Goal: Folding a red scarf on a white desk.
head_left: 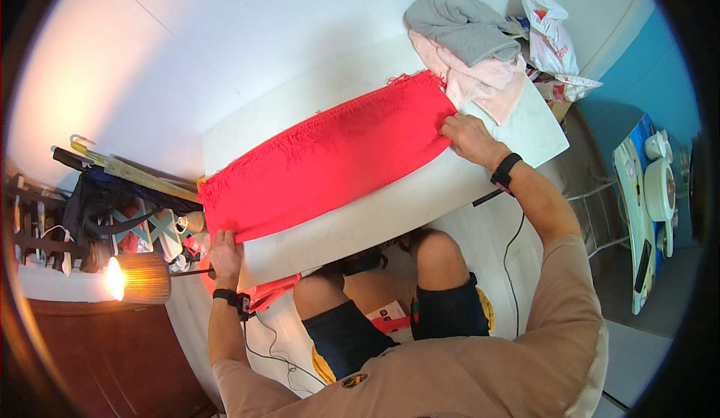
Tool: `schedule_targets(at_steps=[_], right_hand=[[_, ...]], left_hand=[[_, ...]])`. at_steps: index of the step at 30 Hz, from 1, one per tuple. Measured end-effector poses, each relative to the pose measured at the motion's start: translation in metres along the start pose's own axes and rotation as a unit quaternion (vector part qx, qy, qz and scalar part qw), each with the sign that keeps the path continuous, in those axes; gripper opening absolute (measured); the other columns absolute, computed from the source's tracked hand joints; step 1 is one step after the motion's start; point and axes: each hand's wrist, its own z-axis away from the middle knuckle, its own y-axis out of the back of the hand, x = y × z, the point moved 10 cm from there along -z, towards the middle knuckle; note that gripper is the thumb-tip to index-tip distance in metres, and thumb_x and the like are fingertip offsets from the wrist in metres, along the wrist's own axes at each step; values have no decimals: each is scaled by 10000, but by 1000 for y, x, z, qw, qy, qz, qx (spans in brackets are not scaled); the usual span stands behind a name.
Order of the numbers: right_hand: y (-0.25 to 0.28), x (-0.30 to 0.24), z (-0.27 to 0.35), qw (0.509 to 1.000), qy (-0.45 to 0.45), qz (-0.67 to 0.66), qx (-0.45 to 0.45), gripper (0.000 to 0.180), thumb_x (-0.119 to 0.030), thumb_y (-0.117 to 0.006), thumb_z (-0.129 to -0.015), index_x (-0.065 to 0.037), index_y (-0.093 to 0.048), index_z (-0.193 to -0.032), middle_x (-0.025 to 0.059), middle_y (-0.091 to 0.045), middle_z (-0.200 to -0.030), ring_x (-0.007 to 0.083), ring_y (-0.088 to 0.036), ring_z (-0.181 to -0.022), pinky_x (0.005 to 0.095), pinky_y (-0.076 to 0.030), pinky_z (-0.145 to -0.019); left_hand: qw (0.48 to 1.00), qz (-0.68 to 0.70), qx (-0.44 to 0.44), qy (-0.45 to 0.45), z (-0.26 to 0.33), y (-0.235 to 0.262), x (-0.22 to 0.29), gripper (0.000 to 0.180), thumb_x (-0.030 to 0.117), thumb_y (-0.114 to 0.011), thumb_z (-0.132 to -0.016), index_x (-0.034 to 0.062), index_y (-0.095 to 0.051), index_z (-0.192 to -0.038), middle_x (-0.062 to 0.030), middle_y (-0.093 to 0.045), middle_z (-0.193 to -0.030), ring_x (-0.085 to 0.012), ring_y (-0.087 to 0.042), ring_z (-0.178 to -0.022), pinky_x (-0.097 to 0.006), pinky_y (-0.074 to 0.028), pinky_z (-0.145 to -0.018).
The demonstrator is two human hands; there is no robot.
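A bright red fringed scarf [330, 164] lies stretched lengthwise across a white table [360, 219]. Its fringe runs along the far edge, and the near edge looks like a smooth fold. My left hand [225, 254] pinches the near left corner, where the cloth reaches the table's left end. At the right end, my right hand [471, 137] grips the near corner with fingers curled over it. Between the two hands the cloth is nearly flat, with slight rumples toward the fringe.
A grey towel [457, 24] and a pink towel [476, 77] lie heaped at the far right, beside a white plastic bag [549, 35]. A lit lamp [142, 278] stands left of my left hand. Cables [514, 268] hang near my legs.
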Motion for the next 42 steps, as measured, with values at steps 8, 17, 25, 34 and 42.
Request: schedule_targets(at_steps=[8, 17, 25, 34, 42], right_hand=[[12, 2, 4, 999, -14, -27, -28, 183, 28, -561, -564, -64, -561, -722, 84, -564, -696, 268, -552, -764, 388, -375, -748], [104, -19, 71, 971, -146, -176, 73, 208, 85, -474, -564, 10, -557, -739, 141, -557, -630, 289, -551, -613, 356, -389, -551], [158, -4, 88, 895, -242, -373, 25, 157, 74, -354, -569, 29, -474, -662, -19, -402, -559, 82, -391, -550, 249, -307, -495], [32, 102, -31, 920, -288, -263, -29, 232, 1, -430, -625, 27, -619, -757, 121, -609, -650, 184, -565, -640, 315, -429, -602], [-60, 161, -33, 891, -382, -233, 79, 241, -49, -472, -690, 3, -619, -873, 186, -641, -817, 315, -619, -807, 355, -467, -716]], left_hand=[[994, -19, 103, 35, 1, 41, -15, 193, 81, -639, -600, 77, -563, -778, -91, -558, -747, -305, -571, -732, -414, -448, -595], [970, 104, 219, 23, 48, 166, -12, 200, -38, -535, -612, 68, -597, -769, -119, -583, -675, -326, -585, -627, -396, -465, -570], [984, 85, 156, 31, 50, 228, -14, 139, -30, -514, -613, 40, -569, -720, -163, -547, -638, -352, -566, -604, -402, -438, -536], [997, 59, 29, 45, -94, 99, -42, 146, 119, -509, -674, 46, -622, -730, -218, -591, -689, -396, -594, -711, -475, -465, -632], [987, 36, -12, 156, -149, -48, -71, 148, 123, -491, -735, 44, -587, -815, -204, -620, -756, -402, -603, -730, -491, -468, -640]])
